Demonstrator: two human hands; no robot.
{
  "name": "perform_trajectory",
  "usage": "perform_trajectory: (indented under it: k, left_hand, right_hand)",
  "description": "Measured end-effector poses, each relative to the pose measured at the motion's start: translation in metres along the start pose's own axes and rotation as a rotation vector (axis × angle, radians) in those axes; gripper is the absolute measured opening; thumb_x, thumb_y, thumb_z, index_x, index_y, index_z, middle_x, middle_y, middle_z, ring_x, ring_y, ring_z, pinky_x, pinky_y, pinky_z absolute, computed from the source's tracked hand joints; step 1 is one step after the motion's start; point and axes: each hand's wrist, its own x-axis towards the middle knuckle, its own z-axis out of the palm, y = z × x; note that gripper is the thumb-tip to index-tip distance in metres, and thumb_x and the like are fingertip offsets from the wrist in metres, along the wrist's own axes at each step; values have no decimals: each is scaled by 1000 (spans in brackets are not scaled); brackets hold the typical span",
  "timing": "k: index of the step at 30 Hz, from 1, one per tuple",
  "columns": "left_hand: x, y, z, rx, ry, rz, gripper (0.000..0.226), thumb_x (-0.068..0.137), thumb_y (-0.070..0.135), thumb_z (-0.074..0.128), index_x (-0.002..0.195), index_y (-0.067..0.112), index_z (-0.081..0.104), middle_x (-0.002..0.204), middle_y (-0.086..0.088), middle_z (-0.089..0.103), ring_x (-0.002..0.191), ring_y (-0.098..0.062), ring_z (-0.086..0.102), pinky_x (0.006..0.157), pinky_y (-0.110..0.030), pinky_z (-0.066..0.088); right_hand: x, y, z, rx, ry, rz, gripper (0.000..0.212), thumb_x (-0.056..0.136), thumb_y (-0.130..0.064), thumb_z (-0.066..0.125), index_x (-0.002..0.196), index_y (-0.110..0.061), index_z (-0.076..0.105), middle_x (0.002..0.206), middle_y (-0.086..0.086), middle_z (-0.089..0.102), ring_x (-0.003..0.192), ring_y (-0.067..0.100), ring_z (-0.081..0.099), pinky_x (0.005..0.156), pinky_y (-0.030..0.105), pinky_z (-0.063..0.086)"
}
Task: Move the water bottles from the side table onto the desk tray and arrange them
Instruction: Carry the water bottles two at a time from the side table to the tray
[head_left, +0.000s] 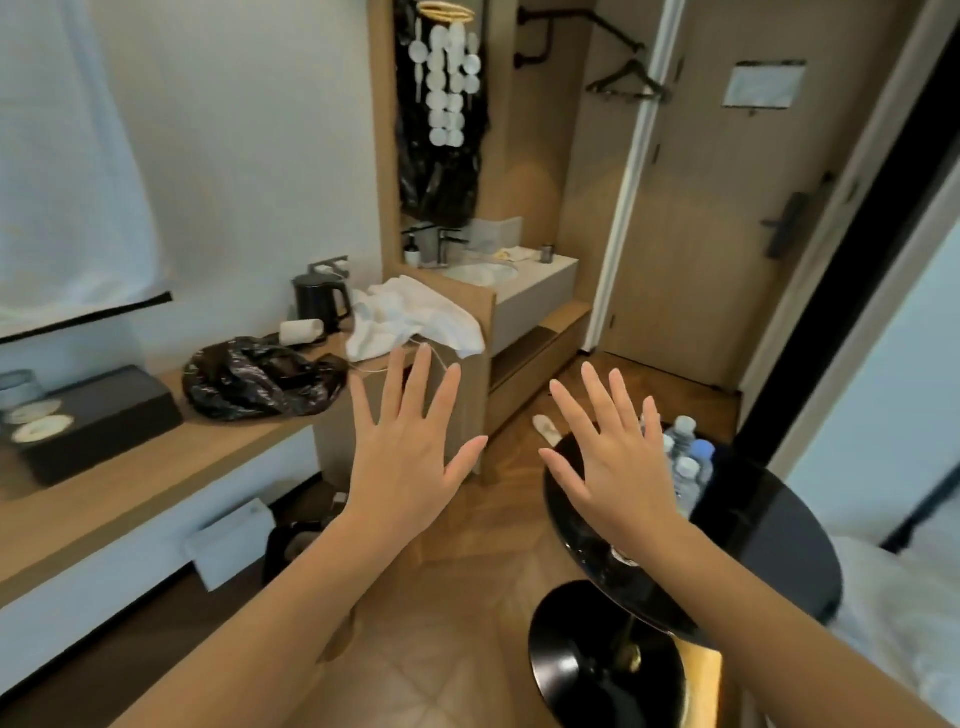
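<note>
Showing both hands raised, fingers spread and gripping nothing: right hand over the side table, left hand just left of it. All visible bottles cluster on the table's far side. Well left, the desk carries a dark tray; transfer apparently not begun.

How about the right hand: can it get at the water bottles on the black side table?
Probably yes. The right hand is open and empty, raised just before the water bottles on the side table, with nothing visible between them.
</note>
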Motion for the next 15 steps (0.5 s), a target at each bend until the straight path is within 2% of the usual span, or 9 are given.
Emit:
perform_trajectory:
  k: [4,8,11,15]
  left_hand:
    - [17,30,19,-42,-40,73,76,91,67,18,154,25,22,163,-8,7,149,-30,-3,116,-61,3]
    - [38,48,35,-147,-39,174,72,93,66,18,152,25,26,162,-8,14,149,-30,2,114,-64,11]
    - [57,55,48,-172,-51,244,74,92,66,13,151,25,28,162,-7,14,149,-29,2,115,-63,9]
    - [77,64,70,-170,-75,317,76,90,68,9,152,27,25,162,-6,11,150,-27,-3,116,-60,1]
  right_hand:
    - [-12,33,8,-77,-28,88,67,95,-64,27,154,-34,18,164,4,15,151,31,10,116,59,16]
    - [-16,56,12,-138,-44,183,66,95,-64,30,153,-36,20,164,3,15,151,29,10,117,57,13]
    - [-17,68,11,-139,-44,264,66,94,-65,29,153,-36,22,164,3,17,151,30,11,117,56,10]
    - [-19,85,13,-164,-74,365,72,90,-71,11,154,-39,12,165,-1,5,152,25,0,119,52,3]
